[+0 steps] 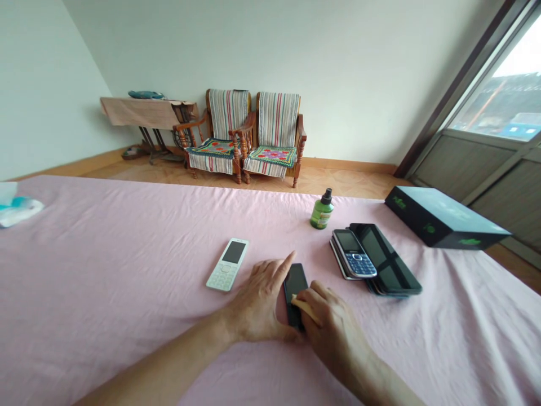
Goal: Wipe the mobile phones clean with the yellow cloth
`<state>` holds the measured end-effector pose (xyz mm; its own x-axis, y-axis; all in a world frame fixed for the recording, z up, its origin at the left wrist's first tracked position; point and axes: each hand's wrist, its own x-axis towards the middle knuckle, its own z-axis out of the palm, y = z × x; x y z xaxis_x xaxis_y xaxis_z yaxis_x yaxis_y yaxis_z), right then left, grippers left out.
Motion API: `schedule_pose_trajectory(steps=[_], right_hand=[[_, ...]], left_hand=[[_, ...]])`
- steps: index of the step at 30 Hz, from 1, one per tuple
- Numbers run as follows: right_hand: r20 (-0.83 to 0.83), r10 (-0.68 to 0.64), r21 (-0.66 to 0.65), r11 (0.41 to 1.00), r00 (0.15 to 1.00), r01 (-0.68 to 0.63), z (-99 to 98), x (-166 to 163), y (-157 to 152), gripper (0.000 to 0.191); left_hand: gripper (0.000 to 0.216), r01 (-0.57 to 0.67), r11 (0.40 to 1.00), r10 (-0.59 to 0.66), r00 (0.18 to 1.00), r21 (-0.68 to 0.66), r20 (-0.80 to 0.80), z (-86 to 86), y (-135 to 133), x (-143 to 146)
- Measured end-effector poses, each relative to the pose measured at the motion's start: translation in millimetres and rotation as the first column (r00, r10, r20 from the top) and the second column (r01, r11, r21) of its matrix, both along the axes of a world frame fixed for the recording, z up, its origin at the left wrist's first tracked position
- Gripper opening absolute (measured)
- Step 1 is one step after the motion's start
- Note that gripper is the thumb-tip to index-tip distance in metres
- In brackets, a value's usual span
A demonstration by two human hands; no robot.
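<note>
A black mobile phone (296, 279) lies screen up on the pink sheet, between my two hands. My left hand (264, 299) steadies it from the left, with the index finger by its upper edge and the thumb at its lower end. Pinched in the fingers of my right hand (333, 318) is a folded pale-yellow cloth (305, 307), pressed against the phone's screen. My right hand hides the phone's lower right part. A white keypad phone (228, 265) rests just left of my left hand.
To the right, a dark blue keypad phone (357, 259) lies on a stack beside larger black devices (391, 262). Behind stands a green spray bottle (322, 210). A black box (443, 217) sits far right, a tissue pack (21, 210) far left. Two wooden chairs (276, 127) stand beyond.
</note>
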<state>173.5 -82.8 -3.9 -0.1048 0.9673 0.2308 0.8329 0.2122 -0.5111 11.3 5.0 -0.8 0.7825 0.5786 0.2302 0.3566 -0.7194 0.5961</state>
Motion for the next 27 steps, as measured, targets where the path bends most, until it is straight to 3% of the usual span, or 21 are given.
schedule_pose_trajectory(steps=[7, 14, 22, 27], right_hand=[[-0.096, -0.002, -0.046, 0.999, 0.995, -0.002, 2.6, -8, 3, 0.025], [-0.036, -0.049, -0.063, 0.997, 0.998, 0.047, -0.6, 9, 0, 0.025], [-0.077, -0.008, -0.018, 1.0, 0.997, 0.007, 7.2, -3, 2, 0.024], [-0.057, -0.059, -0.062, 0.997, 0.997, 0.056, 4.5, 7, 2, 0.024]], left_hand=[[0.131, -0.004, 1.0, 0.004, 1.0, 0.024, 0.017, -0.4, -1, 1], [0.126, -0.023, 0.999, 0.025, 0.999, 0.044, -0.034, 3.9, -1, 1], [0.133, -0.012, 0.998, 0.014, 0.999, 0.064, -0.03, -1.1, 0, 0], [0.128, -0.016, 0.999, 0.018, 0.999, 0.046, -0.049, 1.8, -1, 0]])
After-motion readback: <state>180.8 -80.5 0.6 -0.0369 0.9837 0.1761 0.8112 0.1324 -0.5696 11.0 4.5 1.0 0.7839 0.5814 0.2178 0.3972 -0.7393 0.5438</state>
